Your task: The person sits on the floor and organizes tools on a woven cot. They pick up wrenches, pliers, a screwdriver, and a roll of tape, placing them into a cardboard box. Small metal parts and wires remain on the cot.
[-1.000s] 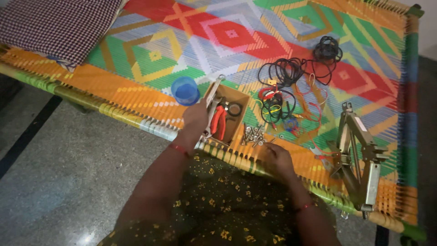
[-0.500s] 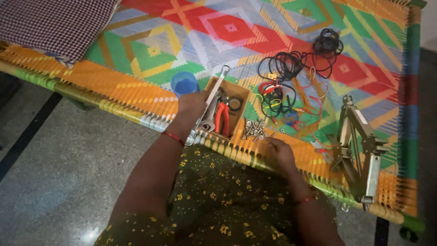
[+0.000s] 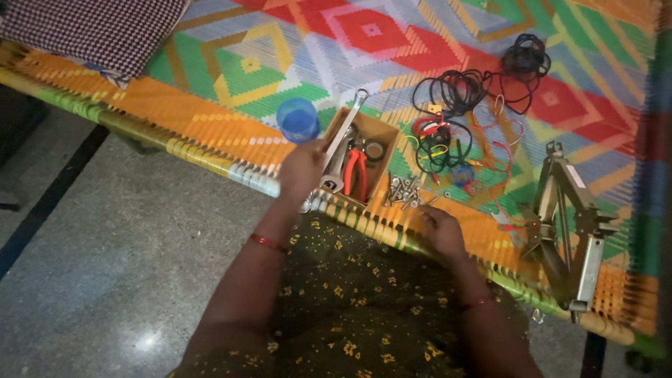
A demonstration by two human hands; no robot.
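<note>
1. As I watched through the head camera, the left hand [image 3: 302, 168] had its fingers clenched round the lower shaft of a long steel spanner [image 3: 346, 129]. The spanner lay slantwise across the cardboard box [image 3: 381, 131], with its ring end sticking out past the box's far rim.
2. The right hand [image 3: 442, 231] rested on the cot's edge, near-right of the box. Its fingers were curled, and I could not tell whether they held anything.
3. I judged the step in hand to be handling the spanner at the box. Any move from there called for a firm grip and a clean path past the red-handled pliers [image 3: 357, 175] lying inside the box.
4. A heap of bolts [image 3: 404, 190] lay just right of the box, and a blue cup [image 3: 297, 119] stood just left of it.
5. Coiled black cables [image 3: 448, 105] sprawled right of the box and beyond it, and a scissor jack [image 3: 570, 224] lay well to the right.
6. Everything sat on a woven cot [image 3: 231, 77] of bright diamond patterns. A checked cloth [image 3: 91, 31] lay far left of the box, and a polished grey stone floor [image 3: 105, 266] spread below.
</note>
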